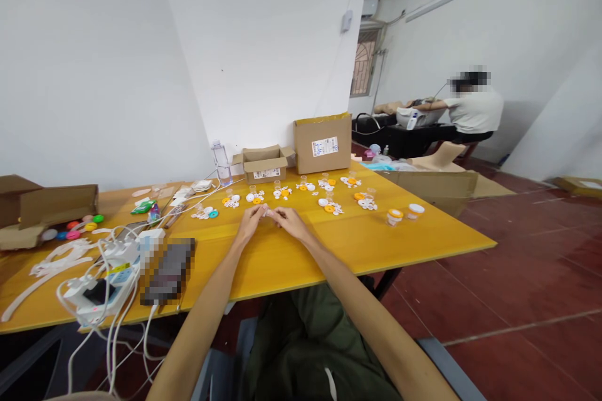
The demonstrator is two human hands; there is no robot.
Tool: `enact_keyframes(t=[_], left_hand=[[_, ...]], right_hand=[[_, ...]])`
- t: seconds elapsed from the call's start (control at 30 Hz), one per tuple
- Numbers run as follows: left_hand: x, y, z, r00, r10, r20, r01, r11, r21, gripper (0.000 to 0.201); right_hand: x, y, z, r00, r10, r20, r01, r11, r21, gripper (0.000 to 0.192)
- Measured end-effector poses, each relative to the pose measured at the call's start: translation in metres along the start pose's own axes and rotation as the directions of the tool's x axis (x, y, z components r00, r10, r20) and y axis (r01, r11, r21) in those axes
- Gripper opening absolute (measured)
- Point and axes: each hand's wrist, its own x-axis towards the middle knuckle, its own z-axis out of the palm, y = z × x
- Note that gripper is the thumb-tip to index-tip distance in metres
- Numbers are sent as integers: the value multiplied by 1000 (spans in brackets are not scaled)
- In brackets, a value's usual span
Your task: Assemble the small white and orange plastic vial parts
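A long yellow table [291,257] fills the lower half of the view, set against a white wall. At its far edge stands a tall closed cardboard box [322,143] with a white label; just left of it sits a smaller open carton [264,164], and left of that a clear plastic bottle [221,163]. On the far left end lies a flattened brown box [44,203] with several coloured round caps [79,229] beside it. The near left corner holds a tangle of white cables and chargers [101,276]. In the background, well apart from the table, a second person [473,109] sits at a dark bench.

Across the middle of the table lie scattered groups of small white and orange parts [329,197], laid out in a loose row. Two small capped jars [404,213], one orange-lidded and one white-lidded, stand near the right edge.

The left hand [251,220] and right hand [288,220] meet above the table centre, just in front of the row of parts. Fingertips of both hands pinch a small pale piece [269,213] between them; it is too small to identify. Both hands are closed on this piece, which is held just above the table surface rather than lying on it.
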Motion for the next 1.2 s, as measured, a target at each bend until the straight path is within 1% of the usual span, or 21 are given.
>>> enact_keyframes(t=[0.07, 0.23, 0.33, 0.53, 0.77, 0.9, 1.03, 1.2], left_hand=[[0, 0, 0, 1000, 13, -1, -13, 1000, -1, 40], [0, 1, 1, 1000, 9, 9, -9, 1000, 3, 37], [-1, 1, 1, 1000, 1, 8, -1, 1000, 12, 38], [0, 1, 1, 1000, -6, 1, 6, 999, 49, 43], [1, -3, 1, 1000, 4, 1, -4, 998, 55, 43], [0, -2, 2, 1000, 13, -1, -13, 1000, 21, 43], [-1, 1, 3, 999, 35, 4, -35, 999, 9, 45], [-1, 2, 4, 999, 44, -2, -44, 998, 42, 50]], right_hand=[[0, 0, 1, 1000, -6, 5, 6, 1000, 18, 29], [0, -1, 2, 1000, 5, 4, -5, 1000, 20, 24], [-1, -4, 0, 1000, 10, 20, -10, 999, -34, 24], [-3, -9, -3, 998, 13, 57, -4, 986, -166, 30], [-4, -13, -2, 998, 28, 50, -17, 979, -202, 29], [-4, -14, -1, 998, 38, 44, -28, 976, -217, 27], [-3, -10, 0, 999, 17, 31, -10, 975, -221, 23], [-2, -5, 3, 1000, -5, -4, 4, 973, -232, 18]])
